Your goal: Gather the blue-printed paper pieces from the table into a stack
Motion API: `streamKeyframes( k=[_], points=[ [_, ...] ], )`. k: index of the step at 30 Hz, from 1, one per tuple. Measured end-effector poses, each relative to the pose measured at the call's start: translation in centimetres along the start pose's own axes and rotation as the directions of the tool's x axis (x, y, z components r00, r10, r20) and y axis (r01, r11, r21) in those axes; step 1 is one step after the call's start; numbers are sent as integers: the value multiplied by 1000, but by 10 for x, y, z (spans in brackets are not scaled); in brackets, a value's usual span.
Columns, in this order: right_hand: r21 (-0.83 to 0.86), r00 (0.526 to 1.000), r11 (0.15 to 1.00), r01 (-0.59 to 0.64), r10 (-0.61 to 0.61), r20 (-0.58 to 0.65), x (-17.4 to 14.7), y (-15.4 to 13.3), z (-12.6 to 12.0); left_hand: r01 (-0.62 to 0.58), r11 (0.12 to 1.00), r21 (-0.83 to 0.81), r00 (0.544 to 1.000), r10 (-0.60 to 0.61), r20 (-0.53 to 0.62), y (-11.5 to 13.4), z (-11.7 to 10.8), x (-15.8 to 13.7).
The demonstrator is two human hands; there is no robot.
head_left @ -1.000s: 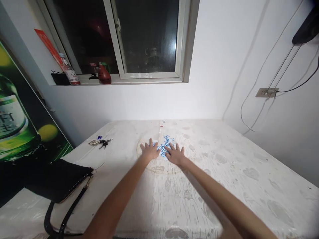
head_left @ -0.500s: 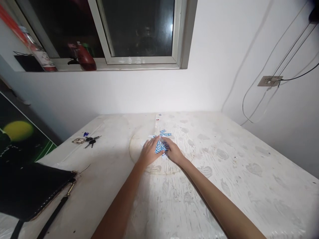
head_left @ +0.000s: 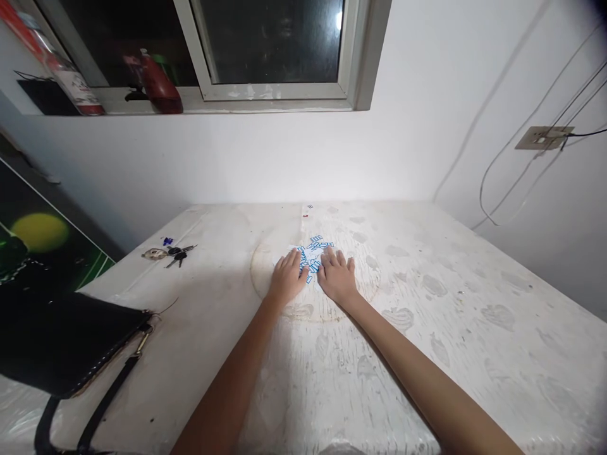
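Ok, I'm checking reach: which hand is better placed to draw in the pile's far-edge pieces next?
Probably the right hand: it lies nearly at those blue-and-white pieces, with the left hand farther off.

The slips [head_left: 315, 266] look papery, the tablecloth [head_left: 403, 265] like glossy plastic.

You're facing a white wall [head_left: 265, 158]; dark window [head_left: 270, 41] sitting upper left to centre, light spot [head_left: 339, 20] glinting near its right; pale table [head_left: 341, 398] spanning lower frame.

Left hand [head_left: 287, 278] and right hand [head_left: 337, 278] flank blue-and-white pieces [head_left: 314, 266]
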State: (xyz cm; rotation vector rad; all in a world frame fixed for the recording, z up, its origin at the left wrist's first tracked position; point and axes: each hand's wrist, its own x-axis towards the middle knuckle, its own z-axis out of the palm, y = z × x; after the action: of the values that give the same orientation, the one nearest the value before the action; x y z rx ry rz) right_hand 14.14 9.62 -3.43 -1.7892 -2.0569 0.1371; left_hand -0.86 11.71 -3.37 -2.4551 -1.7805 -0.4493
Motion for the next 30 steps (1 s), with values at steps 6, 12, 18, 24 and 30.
streamKeyframes(
  k=[6,12,18,24,30],
  points=[
    [-45,999,999,26,-24,47,0,-1,2,-56,998,-13,998,56,20,0,3,-3],
    [-63,999,997,-41,43,33,3,0,6,-131,990,-46,991,131,5,0,5,-2],
    [-47,998,999,26,-23,58,2,-1,3,-185,978,-92,982,181,-54,-2,4,-2],
    [-42,999,999,14,-12,38,4,-2,3,-243,961,-129,966,228,-119,-6,7,2],
    [-24,999,999,49,-48,20,5,-1,4,-228,955,-189,965,195,-175,-8,7,4]
  ],
)
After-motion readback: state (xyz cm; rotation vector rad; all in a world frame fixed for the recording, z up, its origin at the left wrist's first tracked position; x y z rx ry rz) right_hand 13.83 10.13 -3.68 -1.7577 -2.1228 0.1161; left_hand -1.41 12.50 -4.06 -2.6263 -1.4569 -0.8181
